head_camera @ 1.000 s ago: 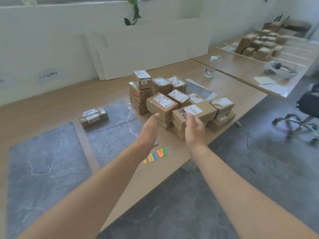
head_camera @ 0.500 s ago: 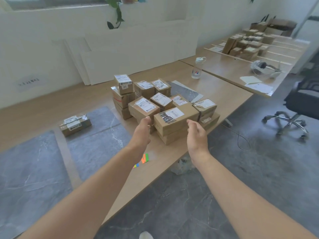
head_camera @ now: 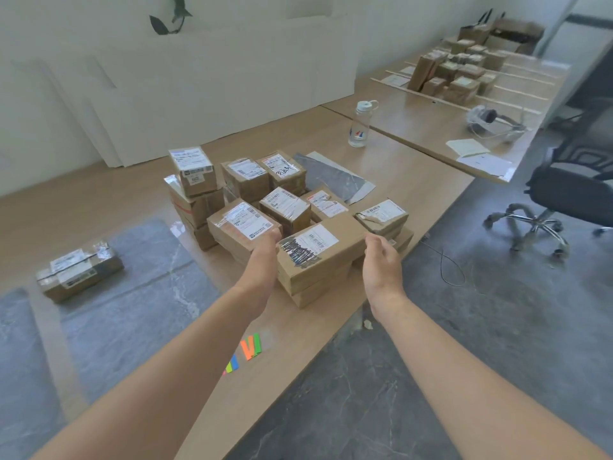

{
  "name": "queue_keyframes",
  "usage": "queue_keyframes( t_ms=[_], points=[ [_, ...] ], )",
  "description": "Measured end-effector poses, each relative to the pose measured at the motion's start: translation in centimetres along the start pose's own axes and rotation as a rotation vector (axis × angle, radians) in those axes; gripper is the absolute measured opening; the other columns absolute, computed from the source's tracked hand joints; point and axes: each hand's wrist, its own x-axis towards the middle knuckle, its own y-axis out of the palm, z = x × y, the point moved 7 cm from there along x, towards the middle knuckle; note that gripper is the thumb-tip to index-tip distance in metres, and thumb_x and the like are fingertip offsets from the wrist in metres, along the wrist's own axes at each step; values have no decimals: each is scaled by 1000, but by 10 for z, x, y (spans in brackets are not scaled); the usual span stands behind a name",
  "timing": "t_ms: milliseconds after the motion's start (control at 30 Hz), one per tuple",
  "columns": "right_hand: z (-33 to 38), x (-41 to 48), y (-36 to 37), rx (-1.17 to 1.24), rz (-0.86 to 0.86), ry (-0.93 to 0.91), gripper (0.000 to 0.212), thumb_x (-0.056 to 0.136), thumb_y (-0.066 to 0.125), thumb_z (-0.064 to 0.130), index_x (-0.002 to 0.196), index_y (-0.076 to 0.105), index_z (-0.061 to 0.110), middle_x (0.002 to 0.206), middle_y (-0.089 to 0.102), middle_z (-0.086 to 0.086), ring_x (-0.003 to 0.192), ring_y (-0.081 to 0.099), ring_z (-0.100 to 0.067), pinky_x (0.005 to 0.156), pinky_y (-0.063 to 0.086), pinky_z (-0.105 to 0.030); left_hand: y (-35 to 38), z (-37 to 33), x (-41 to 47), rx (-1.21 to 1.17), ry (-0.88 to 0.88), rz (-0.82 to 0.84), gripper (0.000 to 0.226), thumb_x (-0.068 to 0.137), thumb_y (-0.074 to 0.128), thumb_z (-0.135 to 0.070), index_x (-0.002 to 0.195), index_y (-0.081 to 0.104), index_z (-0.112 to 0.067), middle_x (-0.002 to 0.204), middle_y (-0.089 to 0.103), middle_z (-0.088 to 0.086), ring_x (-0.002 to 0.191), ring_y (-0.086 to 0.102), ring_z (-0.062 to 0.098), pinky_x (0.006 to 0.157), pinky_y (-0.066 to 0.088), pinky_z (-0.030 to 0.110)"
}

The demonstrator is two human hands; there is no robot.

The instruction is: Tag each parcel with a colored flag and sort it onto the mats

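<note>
Brown card: flat parcel (head_camera: 318,257), its white label scribbled over in black. It tops a low stack at the front of the parcel heap (head_camera: 245,194) on the wooden table (head_camera: 414,180), near the table's front edge.

Hands: both wide and holding nothing. The left hand (head_camera: 262,257) is at the parcel's left end, in the gap beside a neighbouring labelled box (head_camera: 242,227); contact cannot be confirmed. The right hand (head_camera: 381,257) is just beside the right end, fingers loosely curled.

Step, as judged: a two-handed pick-up, not yet closed. Press evenly on both short ends and lift straight up, so the boxes beneath are not dragged. A small box (head_camera: 381,215) sits close behind the right hand and could be knocked.

Colored flags (head_camera: 251,349): on the table nearer the person, some hidden by the left forearm. No flag shows on the parcel, so tagging appears still to come.

Room: the table edge runs diagonally just below the stack, so keep the parcel over the wood. To the left lies a grey marbled mat (head_camera: 142,293) with one taped parcel (head_camera: 79,270) at its far corner, and a second mat (head_camera: 16,343) lies beyond. The water bottle (head_camera: 360,124) and office chair (head_camera: 570,194) are well apart.
</note>
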Motion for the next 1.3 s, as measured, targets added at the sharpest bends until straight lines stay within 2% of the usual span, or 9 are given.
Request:
queue_keyframes(
  t_ms=[67,133,400,500,600,800,933,1133,1300],
  points=[
    [-1,15,1,-7,-6,7,41,105,38,37,134,63,23,134,60,9,126,52,-13,110,42,-36,1,-4,10,-15,-16,-26,32,104,33,-48,118,53,-27,96,58,-14,101,57,15,108,36,35],
    [-4,29,2,-21,-4,15,40,105,39,39,130,65,23,129,61,10,122,54,-14,108,43,-38,3,-10,15,-10,-3,-53,28,106,32,-45,113,56,-32,86,54,-17,82,54,5,91,39,28],
    [-18,90,2,-130,16,45,37,96,37,43,102,68,25,103,70,8,102,60,-17,87,48,-37,7,2,50,-7,3,-143,38,105,32,-46,136,49,-32,140,51,-6,124,48,14,110,32,33],
    [-19,113,3,-191,51,1,36,100,37,36,105,67,18,102,68,0,99,60,-20,86,47,-40,11,12,52,-35,-35,-229,40,104,32,-43,131,55,-24,123,61,-5,107,54,12,101,37,34],
    [-24,131,5,-244,78,8,36,103,35,30,109,65,10,99,61,-6,95,54,-24,90,45,-42,17,27,59,-55,-85,-311,36,105,32,-42,104,59,-19,102,66,-2,87,54,5,92,34,35],
    [-41,157,3,-326,167,50,32,101,33,26,98,63,14,98,65,-2,90,57,-19,68,40,-31,31,41,62,-126,-163,-410,38,108,27,-42,87,56,-28,82,58,-11,75,50,4,80,41,32],
    [-42,167,3,-392,186,49,40,100,39,27,127,63,11,126,65,-2,117,57,-29,97,47,-44,35,49,66,-141,-179,-451,38,108,28,-43,87,56,-30,81,59,-11,74,52,4,70,40,22],
    [-47,173,2,-433,222,41,44,95,39,33,106,62,-3,98,64,-18,85,54,-27,78,47,-42,36,58,69,-209,-185,-474,41,106,28,-47,96,62,-26,59,71,-16,83,62,10,92,44,32],
    [-51,173,8,-528,241,73,43,80,28,56,79,50,19,120,62,-19,95,57,-32,79,43,-41,33,55,61,-218,-146,-509,41,106,27,-44,88,60,-28,56,68,-18,77,60,10,80,44,30]
  ],
)
